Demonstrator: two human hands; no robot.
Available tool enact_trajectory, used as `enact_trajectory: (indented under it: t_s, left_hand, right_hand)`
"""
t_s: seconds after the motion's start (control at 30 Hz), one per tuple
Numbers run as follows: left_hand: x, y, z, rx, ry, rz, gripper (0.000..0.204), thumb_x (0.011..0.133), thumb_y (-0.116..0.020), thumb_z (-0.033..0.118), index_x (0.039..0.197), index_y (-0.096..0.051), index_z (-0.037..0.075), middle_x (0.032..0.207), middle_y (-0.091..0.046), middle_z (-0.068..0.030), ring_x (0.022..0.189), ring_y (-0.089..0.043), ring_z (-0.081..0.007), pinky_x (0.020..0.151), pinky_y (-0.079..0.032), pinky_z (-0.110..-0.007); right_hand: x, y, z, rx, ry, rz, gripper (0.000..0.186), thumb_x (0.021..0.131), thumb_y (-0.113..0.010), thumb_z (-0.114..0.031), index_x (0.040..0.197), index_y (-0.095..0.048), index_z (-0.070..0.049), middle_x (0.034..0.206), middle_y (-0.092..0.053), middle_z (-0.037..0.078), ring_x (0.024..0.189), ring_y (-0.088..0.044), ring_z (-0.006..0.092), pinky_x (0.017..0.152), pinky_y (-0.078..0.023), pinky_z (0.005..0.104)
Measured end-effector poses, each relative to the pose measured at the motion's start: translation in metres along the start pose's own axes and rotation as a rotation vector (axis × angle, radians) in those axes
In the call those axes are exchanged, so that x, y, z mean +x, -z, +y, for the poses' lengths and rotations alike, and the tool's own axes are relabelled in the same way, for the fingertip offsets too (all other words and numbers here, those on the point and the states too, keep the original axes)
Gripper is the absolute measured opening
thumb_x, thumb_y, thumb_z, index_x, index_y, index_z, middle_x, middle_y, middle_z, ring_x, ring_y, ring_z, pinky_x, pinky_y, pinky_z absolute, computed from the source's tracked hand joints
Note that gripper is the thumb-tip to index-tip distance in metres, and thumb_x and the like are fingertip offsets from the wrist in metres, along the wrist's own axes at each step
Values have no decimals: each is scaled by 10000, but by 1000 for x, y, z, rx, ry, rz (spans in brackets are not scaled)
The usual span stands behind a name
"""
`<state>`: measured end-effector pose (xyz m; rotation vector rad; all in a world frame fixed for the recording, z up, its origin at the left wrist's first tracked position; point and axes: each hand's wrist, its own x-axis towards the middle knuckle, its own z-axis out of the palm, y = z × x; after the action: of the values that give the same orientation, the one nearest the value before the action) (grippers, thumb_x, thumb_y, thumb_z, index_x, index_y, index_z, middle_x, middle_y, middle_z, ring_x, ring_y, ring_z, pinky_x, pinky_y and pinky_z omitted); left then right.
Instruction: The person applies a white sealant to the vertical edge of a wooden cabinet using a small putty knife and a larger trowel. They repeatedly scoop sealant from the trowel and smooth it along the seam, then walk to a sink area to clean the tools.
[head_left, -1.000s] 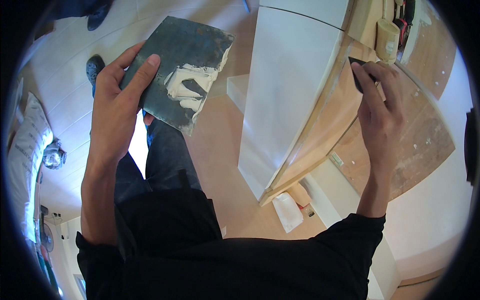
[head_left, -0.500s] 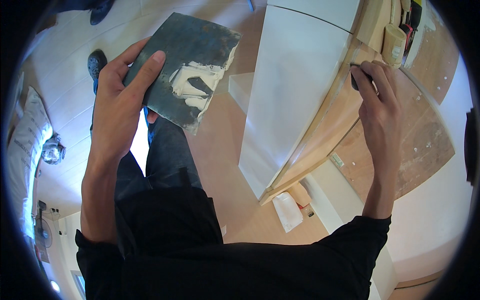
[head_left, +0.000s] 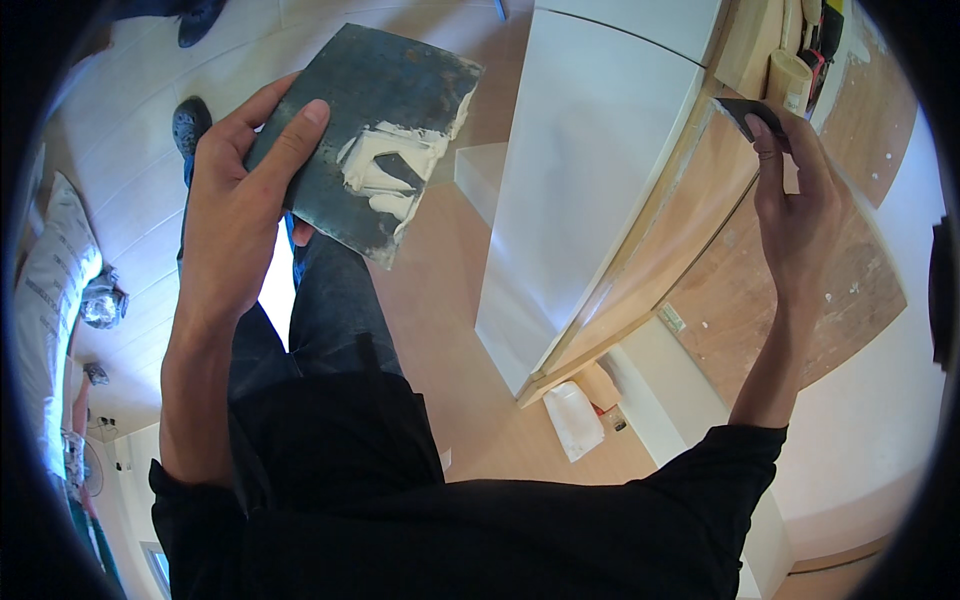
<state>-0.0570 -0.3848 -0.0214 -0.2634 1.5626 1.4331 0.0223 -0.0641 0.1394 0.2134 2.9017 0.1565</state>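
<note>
Left hand (head_left: 232, 205): clamped on dark flat plate (head_left: 345, 90), thumb across its face; plate tilted, left of white panel (head_left: 590, 170). White paste (head_left: 398, 148) smeared toward plate's right edge, a bare patch within. Right hand (head_left: 802, 215): clamped on small dark scraper (head_left: 752, 112), at upper end of brown wooden board (head_left: 675, 210); scraper-board contact: cannot tell. 2 hands well apart.

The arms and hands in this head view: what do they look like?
Human ones: the left hand and right hand are bare, with no gloves, rings or watch visible. The forearms are bare too, up to black sleeves ending near the elbows. I see no cables or markings.
</note>
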Motion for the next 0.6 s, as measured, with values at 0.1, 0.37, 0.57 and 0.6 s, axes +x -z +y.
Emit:
enact_trajectory:
  t_s: [0.1,0.37,0.57,0.6]
  left_hand:
    - [-1,-1,-2,4,-26,9,572,978,-668,326,1358,-557,-88,696,-624,-17,516,-524,-63,448,-376,-224]
    - [2,-4,-9,-35,-47,32,586,975,-671,331,1358,-552,-95,706,-628,-25,518,-529,-68,444,-375,-228]
    - [1,-4,-6,-3,-34,35,590,975,-669,337,1360,-551,-94,711,-631,-24,515,-530,-70,444,-376,-226]
    - [0,-4,-5,35,-29,47,587,976,-667,336,1360,-552,-93,711,-632,-23,515,-530,-70,444,-377,-225]
  right_hand:
    - [4,0,-1,-47,86,3,162,908,-728,-81,1053,-708,-12,935,-733,123,779,-720,237,689,-545,322]
    - [9,0,-8,-49,39,-78,120,924,-702,-89,1012,-698,-8,856,-739,137,756,-740,235,669,-546,318]
    - [-4,3,-12,17,-130,-216,118,932,-693,-95,1001,-691,1,829,-739,153,757,-747,235,665,-546,325]
    - [-7,3,-12,36,-155,-244,121,936,-693,-92,1005,-690,7,824,-739,148,747,-744,220,661,-542,314]
